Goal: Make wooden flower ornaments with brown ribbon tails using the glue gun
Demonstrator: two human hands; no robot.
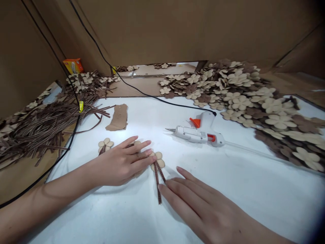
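Note:
A cream felt flower (159, 162) lies on the white board, with a folded brown checked ribbon (157, 179) whose two tails point down toward me. My left hand (122, 162) is stretched flat and spread, its thumb tip resting on this flower where the ribbon meets it. Under its fingers another cream flower (137, 143) is mostly covered. My right hand (200, 203) lies low over the board with fingers extended, and its fingertips touch the ribbon tails. Left of my left hand sits one more cream flower (107, 142) with a ribbon on it.
A white glue gun (190, 134) lies behind my right hand, its black cord (137, 88) crossing the board. Brown and cream flowers (238, 103) are heaped at right. Ribbons (50, 120) pile up at left near a cardboard scrap (118, 117) and an orange box (73, 65).

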